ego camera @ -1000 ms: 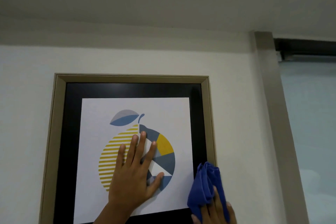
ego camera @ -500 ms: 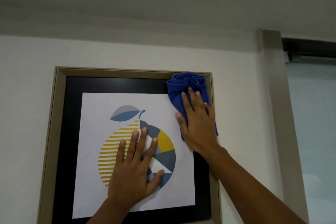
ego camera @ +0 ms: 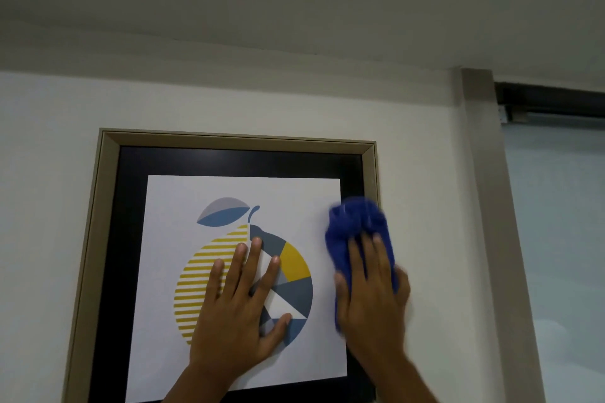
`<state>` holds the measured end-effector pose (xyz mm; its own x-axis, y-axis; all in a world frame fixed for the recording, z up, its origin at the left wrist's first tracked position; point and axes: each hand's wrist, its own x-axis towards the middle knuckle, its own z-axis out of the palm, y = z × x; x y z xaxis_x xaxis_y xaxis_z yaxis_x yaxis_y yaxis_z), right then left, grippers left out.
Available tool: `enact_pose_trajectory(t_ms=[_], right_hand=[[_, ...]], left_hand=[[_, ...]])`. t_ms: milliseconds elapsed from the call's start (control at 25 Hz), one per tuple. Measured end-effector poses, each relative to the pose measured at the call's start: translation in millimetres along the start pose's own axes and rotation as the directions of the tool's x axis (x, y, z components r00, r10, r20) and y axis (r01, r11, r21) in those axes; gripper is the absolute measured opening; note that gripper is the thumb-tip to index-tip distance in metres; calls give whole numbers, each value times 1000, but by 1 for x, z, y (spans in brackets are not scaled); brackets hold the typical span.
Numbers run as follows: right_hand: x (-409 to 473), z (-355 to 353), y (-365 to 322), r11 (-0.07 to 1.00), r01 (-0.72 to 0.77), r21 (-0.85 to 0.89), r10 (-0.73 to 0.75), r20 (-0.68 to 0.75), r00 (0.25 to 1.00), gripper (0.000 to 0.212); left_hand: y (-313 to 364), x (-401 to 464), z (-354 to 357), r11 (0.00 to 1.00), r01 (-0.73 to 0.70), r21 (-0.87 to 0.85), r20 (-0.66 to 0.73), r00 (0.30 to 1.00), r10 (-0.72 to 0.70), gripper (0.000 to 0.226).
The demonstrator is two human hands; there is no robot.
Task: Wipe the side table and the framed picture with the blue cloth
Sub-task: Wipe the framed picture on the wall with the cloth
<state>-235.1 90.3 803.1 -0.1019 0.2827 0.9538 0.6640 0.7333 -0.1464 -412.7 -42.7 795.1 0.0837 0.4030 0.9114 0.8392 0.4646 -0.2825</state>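
**Right-edge stroke, cloth now travelling down**

My left hand (ego camera: 237,307) lies flat, fingers spread, bracing the framed picture (ego camera: 108,206). My right hand (ego camera: 371,291) presses the bunched blue cloth (ego camera: 355,222) against the right border; half a second ago it was at the top corner. That edge seems nearly covered. Side table not in view.

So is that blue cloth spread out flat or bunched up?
Bunched up. The blue cloth shows as a crumpled wad under the right hand, against the right edge of the beige-framed fruit picture.
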Motion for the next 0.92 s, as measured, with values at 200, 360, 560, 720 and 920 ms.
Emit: enact_pose_trajectory(t_ms=[200, 360, 560, 720, 920], right_hand=[[-72, 9, 19, 995, 94, -39, -92, 50, 995, 61], [41, -15, 4, 990, 142, -18, -142, 5, 990, 55], [133, -38, -14, 991, 106, -87, -110, -46, 993, 53], [61, -25, -16, 996, 9, -86, -10, -5, 1000, 56], [65, -30, -13, 997, 41, -61, -40, 12, 999, 50]], left_hand=[[0, 0, 1, 1000, -3, -7, -15, 1000, 3, 87], [-1, -1, 5, 1000, -2, -3, -16, 1000, 2, 89], [0, -3, 9, 1000, -11, -16, -52, 999, 10, 91], [-1, -1, 7, 1000, -16, -9, -70, 997, 16, 90], [-1, -2, 10, 1000, -24, -1, -76, 997, 24, 91]])
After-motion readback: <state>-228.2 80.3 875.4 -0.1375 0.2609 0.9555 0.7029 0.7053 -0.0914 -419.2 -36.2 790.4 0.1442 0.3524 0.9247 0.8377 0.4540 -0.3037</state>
